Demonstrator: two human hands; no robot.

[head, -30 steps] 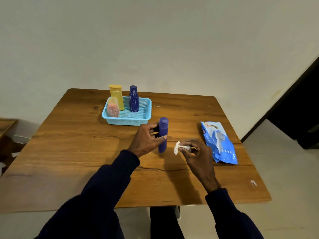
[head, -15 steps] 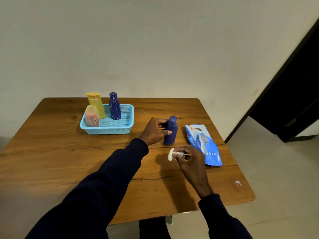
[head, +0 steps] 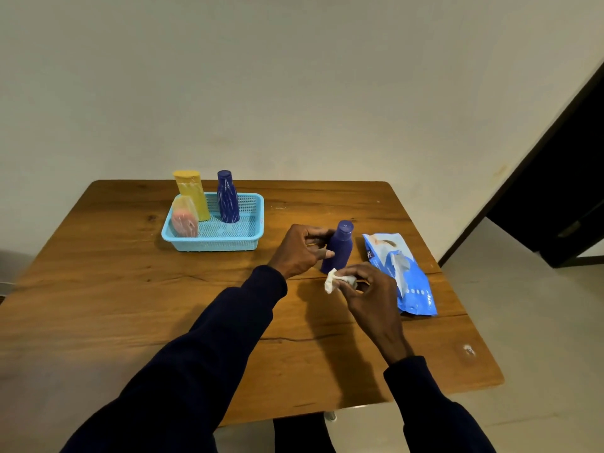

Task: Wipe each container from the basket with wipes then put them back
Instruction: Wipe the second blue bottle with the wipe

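Left hand curled round purple bottle, upright on table, right of basket, just left of wipe pack. Right hand pinches crumpled wipe at bottle base. Looks mid-wipe, return pending. Yellow bottle, blue bottle, pink container in basket; can't tell if wiped.

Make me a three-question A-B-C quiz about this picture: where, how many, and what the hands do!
1. Where is the wipes pack? A basket B table C left hand
2. How many containers stand in the basket? A one B two C three
3. The right hand holds? A a wipe B nothing C the tilted bottle
1 B: it lies on the table.
2 C: yellow bottle, blue bottle, pink container.
3 A: fingers pinch it; the left hand grips the tilted bottle.
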